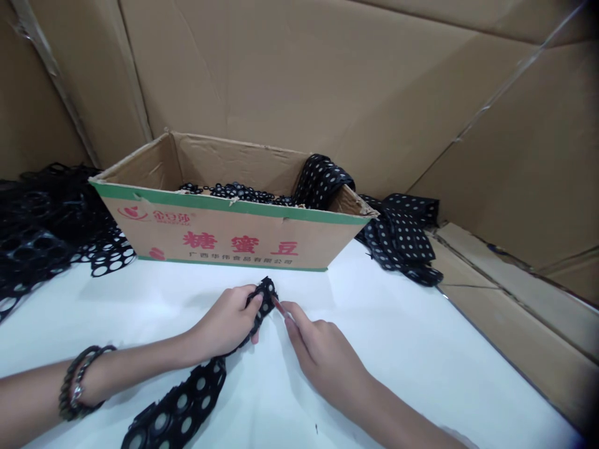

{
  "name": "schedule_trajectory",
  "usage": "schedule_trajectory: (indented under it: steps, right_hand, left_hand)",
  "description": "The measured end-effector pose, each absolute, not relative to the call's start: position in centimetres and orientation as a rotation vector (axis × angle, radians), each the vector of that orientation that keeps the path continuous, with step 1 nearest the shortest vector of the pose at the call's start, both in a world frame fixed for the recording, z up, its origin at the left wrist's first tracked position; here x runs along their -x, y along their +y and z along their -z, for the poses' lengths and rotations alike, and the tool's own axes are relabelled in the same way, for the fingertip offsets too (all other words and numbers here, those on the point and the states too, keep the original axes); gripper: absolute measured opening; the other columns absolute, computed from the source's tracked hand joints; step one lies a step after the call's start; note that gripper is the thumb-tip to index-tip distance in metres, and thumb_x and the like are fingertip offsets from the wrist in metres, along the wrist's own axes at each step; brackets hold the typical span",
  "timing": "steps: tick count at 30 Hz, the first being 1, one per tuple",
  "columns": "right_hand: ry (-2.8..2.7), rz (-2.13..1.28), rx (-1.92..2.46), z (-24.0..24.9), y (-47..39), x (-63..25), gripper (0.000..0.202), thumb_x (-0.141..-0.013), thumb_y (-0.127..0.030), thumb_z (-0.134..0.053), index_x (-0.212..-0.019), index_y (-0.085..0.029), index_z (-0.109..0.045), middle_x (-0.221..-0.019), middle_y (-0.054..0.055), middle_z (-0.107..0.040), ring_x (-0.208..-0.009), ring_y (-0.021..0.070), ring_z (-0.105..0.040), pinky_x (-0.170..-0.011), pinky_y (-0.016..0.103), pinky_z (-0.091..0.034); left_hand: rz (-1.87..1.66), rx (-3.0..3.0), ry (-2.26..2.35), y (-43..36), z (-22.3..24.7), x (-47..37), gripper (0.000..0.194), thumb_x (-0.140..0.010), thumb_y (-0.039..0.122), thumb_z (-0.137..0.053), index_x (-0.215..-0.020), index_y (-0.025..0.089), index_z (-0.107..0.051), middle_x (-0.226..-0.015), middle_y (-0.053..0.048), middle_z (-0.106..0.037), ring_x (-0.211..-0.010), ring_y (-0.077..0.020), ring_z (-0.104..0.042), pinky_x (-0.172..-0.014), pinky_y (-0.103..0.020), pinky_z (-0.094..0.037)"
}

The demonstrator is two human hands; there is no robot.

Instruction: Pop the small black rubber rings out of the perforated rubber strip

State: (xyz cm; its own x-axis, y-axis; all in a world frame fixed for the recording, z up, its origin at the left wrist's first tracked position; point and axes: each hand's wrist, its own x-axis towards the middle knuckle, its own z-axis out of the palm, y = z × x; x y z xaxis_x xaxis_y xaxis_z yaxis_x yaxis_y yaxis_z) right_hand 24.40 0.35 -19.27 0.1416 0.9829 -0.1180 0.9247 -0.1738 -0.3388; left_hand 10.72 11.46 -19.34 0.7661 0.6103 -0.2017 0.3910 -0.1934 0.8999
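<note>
My left hand [229,321] is closed around the upper end of a black strip with pale round spots [187,402]. The strip's lower part trails over the white table toward the bottom edge of the view. In my right hand [322,349] is a slim reddish-brown tool [279,306], pinched between thumb and fingers. Its tip meets the strip's end beside my left thumb; the exact kind of tool cannot be made out. Just beyond both hands stands an open cardboard box [234,240] with a green rim, holding many small black rings [238,192].
A rolled dotted strip [322,181] hangs over the box's right end. More dotted strips [397,234] lie piled to its right. At the left is a heap of black punched-out sheets [42,218]. Cardboard walls [327,75] enclose the white table [397,349].
</note>
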Motion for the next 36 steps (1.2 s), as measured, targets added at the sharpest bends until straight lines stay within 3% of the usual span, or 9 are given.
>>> schedule_trajectory:
  steps: [7,11,16,20,27,32,36]
  right_hand:
    - [-2.038,-0.188,2.433,19.0,0.6,-23.6,0.027,-0.088,-0.022,-0.027,-0.113,-0.024,-0.037,-0.058,0.000,-0.055,-0.052,0.0181,-0.053,-0.044,0.023,-0.018]
    - [-2.089,-0.061,2.559,18.1,1.1,-22.2,0.020,-0.086,-0.017,-0.031,-0.102,-0.019,-0.044,-0.054,0.000,-0.053,-0.050,0.0176,-0.054,-0.041,0.026,-0.013]
    - [-2.189,0.153,2.616,18.1,1.3,-20.2,0.034,-0.069,0.006,-0.037,-0.097,-0.012,-0.046,-0.062,0.003,-0.054,-0.051,0.0147,-0.054,-0.040,0.024,-0.021]
    - [-2.163,0.363,2.591,19.4,1.3,-19.5,0.037,-0.068,0.007,-0.034,-0.099,-0.009,-0.046,-0.058,0.001,-0.051,-0.047,0.0144,-0.052,-0.039,0.022,-0.027]
    - [-2.082,0.278,2.567,19.9,2.0,-19.9,0.036,-0.071,0.005,-0.033,-0.104,-0.008,-0.044,-0.059,0.002,-0.053,-0.049,0.0150,-0.054,-0.040,0.022,-0.032]
    - [-1.960,0.098,2.617,19.4,1.8,-20.6,0.033,-0.082,-0.006,-0.031,-0.114,-0.008,-0.038,-0.057,0.003,-0.055,-0.051,0.0184,-0.056,-0.043,0.025,-0.031]
    - [-1.946,0.068,2.626,19.3,1.4,-21.0,0.053,-0.077,-0.003,-0.033,-0.129,-0.010,-0.024,-0.056,0.002,-0.055,-0.051,0.0190,-0.055,-0.043,0.025,-0.024]
  left_hand:
    - [-0.229,-2.038,0.785,11.2,19.3,-10.6,0.031,-0.086,0.036,-0.025,-0.077,0.018,-0.048,-0.056,0.000,-0.055,-0.050,-0.0135,-0.051,-0.050,-0.023,-0.037]
    - [-0.202,-2.419,0.775,10.5,19.6,-10.5,0.031,-0.087,0.031,-0.023,-0.075,0.018,-0.048,-0.064,-0.004,-0.058,-0.055,-0.0160,-0.052,-0.050,-0.025,-0.032]
    - [-0.102,-2.623,0.783,9.7,19.4,-10.2,0.028,-0.087,0.025,-0.022,-0.077,0.017,-0.047,-0.062,-0.005,-0.058,-0.053,-0.0173,-0.052,-0.048,-0.026,-0.028]
    - [-0.107,-2.592,0.800,9.6,19.0,-10.0,0.027,-0.087,0.024,-0.023,-0.075,0.018,-0.047,-0.062,-0.004,-0.058,-0.052,-0.0165,-0.052,-0.048,-0.025,-0.029]
    - [-0.124,-2.496,0.763,9.7,18.9,-9.8,0.025,-0.087,0.025,-0.024,-0.082,0.018,-0.048,-0.062,-0.003,-0.056,-0.052,-0.0155,-0.051,-0.049,-0.024,-0.031]
    - [-0.206,-2.327,0.705,10.3,18.8,-9.9,0.027,-0.087,0.029,-0.025,-0.074,0.019,-0.046,-0.064,-0.001,-0.056,-0.056,-0.0149,-0.050,-0.054,-0.025,-0.034]
    - [-0.252,-2.241,0.686,10.6,18.8,-10.0,0.025,-0.086,0.029,-0.028,-0.074,0.019,-0.047,-0.065,0.000,-0.056,-0.058,-0.0142,-0.049,-0.056,-0.024,-0.035]
